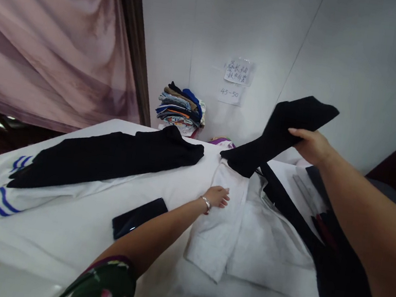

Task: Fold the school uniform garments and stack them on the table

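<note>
A garment with a white body [261,246] and black sleeves lies spread in front of me. My right hand [309,143] grips one black sleeve [278,125] and holds its end up in the air, thumb on top. The sleeve's lower end meets the white cloth. My left hand [216,197], with a bracelet at the wrist, rests on a white strip along the garment's left side, fingers lying loosely apart on the fabric. The other black sleeve [292,211] runs down to the right, partly behind my right arm.
A white-covered table [77,244] bears black clothing [108,155] over a white piece with blue stripes [4,202], and a dark phone [139,216]. Folded clothes [180,107] are stacked by the wall. Handwritten paper signs [236,75] hang above. A pink curtain [60,26] hangs left.
</note>
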`<state>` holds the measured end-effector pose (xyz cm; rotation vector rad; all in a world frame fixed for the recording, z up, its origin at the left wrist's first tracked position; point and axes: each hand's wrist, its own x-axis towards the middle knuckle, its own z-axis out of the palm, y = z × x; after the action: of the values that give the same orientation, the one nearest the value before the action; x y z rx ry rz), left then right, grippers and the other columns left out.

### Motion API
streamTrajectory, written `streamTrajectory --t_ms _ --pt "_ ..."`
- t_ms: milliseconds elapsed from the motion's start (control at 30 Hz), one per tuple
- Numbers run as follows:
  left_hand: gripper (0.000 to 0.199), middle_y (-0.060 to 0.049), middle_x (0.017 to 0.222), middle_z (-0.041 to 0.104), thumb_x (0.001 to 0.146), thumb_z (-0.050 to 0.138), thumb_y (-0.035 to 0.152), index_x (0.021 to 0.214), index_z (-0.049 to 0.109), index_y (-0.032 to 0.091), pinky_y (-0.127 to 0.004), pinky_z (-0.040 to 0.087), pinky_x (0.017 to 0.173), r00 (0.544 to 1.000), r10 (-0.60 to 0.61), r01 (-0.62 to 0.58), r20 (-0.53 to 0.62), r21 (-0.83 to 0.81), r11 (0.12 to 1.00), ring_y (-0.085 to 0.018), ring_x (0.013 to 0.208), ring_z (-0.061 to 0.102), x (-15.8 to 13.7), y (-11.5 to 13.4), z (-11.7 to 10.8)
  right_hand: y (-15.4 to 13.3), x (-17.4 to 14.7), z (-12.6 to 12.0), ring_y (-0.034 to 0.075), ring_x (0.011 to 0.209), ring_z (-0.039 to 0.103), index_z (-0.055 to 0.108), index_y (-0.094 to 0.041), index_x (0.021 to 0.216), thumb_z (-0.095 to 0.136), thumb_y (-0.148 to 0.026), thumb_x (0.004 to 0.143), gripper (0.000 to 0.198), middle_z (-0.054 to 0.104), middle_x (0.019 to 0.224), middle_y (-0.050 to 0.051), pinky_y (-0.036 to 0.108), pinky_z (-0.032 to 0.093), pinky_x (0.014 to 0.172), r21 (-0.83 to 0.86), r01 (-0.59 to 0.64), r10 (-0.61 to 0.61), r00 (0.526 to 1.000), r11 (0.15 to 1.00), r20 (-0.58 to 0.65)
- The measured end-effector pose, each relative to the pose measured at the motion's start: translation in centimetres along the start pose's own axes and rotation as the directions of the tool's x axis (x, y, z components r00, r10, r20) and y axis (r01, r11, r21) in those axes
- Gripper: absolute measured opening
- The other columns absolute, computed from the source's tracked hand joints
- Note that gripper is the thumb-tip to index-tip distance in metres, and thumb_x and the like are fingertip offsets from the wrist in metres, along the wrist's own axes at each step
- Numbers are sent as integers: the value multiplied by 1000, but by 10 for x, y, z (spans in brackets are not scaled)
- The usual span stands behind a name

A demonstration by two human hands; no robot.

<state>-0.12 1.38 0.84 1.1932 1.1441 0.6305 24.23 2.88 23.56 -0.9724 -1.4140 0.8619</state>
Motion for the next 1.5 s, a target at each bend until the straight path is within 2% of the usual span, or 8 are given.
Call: streamTrajectory --t_ms 200,300,500,800,933,1067,1300,1500 --pt "59 -17 105 66 93 26 60 108 54 10 -35 54 79 995 -88 103 55 -442 891 -21 86 68 1 -4 -43 42 -101 61 26 100 64 69 -18 104 68 -25 74 31 71 104 6 43 49 94 -381 -5 161 911 924 379" --pt "63 -13 90 69 89 31 65 104 59 10 -36 54 76 984 -131 175 119 -535 826 -23 81 68 0 -13 -49 95 -165 99 25 117 57 61 -18 124 53 -7 72 54 62 126 9 42 42 103 -456 202 180 727 867 663" --pt "32 -11 86 72 89 50 38 96 65 11 -33 55 77 996 -88 86 -9 -158 984 -22 83 69 -10 -18 -40 145 -223 122 27 141 27 43 -21 142 48 -2 57 87 35 150 12 51 18 114 -672 291 403 617 681 676" --pt "30 -11 112 68 72 70 24 100 66 15 -36 41 99 945 151 -50 -292 327 944 -27 111 59 -41 -31 -38 115 -241 107 24 142 24 39 -25 143 54 -15 73 72 32 152 10 51 12 116 -540 290 310 571 790 760" --pt "45 -14 119 65 74 70 31 115 60 15 -35 44 96 910 223 -27 -350 485 874 -25 109 61 -51 -41 -42 124 -230 55 24 141 29 47 -27 138 49 -30 87 51 37 150 7 50 19 115 -616 243 198 805 750 559" --pt "41 -10 98 73 66 79 35 99 64 16 -35 51 85 976 40 -20 -213 96 995 -26 94 68 -63 -45 -41 150 -214 -30 30 138 33 53 -16 134 49 -27 85 50 42 146 14 50 27 112 -900 -14 92 995 435 29" --pt "47 -9 90 74 51 85 21 93 63 15 -37 54 82 995 -52 37 -88 -161 986 -25 84 69 -76 -44 -30 185 -232 -114 35 116 57 32 -10 147 57 -40 81 76 60 126 20 46 45 97 -805 -547 434 798 231 -418" --pt "48 -4 76 72 50 80 26 93 63 16 -36 54 73 994 30 -36 -109 -55 998 -24 72 68 -81 1 -66 148 -238 -94 28 95 67 50 -12 134 65 -33 73 66 70 106 13 39 53 83 -407 -624 584 777 667 -235"
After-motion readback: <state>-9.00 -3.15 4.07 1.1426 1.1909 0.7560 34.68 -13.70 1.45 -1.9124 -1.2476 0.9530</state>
